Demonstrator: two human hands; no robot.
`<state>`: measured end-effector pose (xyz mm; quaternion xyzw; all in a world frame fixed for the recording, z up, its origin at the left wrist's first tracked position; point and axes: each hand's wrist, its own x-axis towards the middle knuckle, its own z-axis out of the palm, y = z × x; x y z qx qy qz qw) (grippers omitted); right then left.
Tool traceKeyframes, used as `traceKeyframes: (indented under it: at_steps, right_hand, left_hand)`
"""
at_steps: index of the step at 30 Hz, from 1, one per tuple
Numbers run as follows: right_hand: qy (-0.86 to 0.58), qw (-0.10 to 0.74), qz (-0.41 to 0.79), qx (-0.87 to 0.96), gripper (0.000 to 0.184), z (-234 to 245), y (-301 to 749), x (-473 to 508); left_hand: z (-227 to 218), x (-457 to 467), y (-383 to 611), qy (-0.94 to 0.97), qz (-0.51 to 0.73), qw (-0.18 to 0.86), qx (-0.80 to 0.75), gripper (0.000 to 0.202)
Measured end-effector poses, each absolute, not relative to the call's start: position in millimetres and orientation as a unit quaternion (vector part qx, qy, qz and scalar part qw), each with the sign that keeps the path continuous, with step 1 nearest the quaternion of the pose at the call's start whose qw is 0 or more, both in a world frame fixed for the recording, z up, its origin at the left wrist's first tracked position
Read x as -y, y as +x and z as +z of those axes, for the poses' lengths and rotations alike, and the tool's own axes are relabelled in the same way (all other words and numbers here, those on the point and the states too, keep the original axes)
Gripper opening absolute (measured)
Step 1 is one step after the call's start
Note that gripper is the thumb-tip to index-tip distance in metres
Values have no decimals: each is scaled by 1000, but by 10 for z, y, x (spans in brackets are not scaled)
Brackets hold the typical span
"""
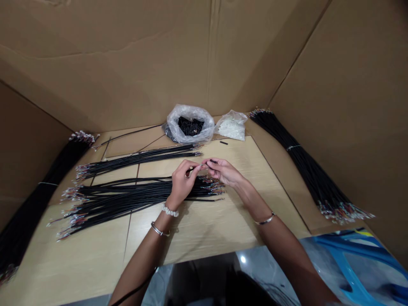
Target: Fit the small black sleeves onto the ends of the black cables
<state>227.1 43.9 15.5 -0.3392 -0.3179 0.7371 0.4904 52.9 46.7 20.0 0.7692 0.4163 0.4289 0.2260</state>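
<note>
My left hand (183, 179) is closed in a pinch on the end of a black cable (190, 170). Opposite it, the fingertips of my right hand (223, 171) are pinched around a short black tube (213, 161), right at the cable's thin wire end. The fingertips of both hands nearly meet, so the exact contact there is too small to make out. Under and beside my left hand lies a loose pile of black cables (127, 196) with coloured wire ends. Behind it is a smaller row of black cables (143, 157). A single short black tube (224, 143) rests on the table beyond my right hand.
A clear plastic bag (173, 123) of small black tubes stands at the back, beside a bag of white pieces (232, 126). Tied cable bundles lie left (47, 182) and right (293, 148). Cardboard walls (137, 63) enclose the table (223, 229). A blue frame (350, 263) is lower right.
</note>
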Motion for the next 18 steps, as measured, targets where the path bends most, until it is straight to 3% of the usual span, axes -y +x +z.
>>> traceKeyframes:
  at_steps: [10,18]
  right_hand:
    - [-362,470,753,283,14,198,2258,-430]
    - [-419,407,699,413,41,189,2181,-386]
  left_hand:
    - [152,-533,431,827,391,150,-375,31]
    - [163,-545,432,858,383,137,-315,18]
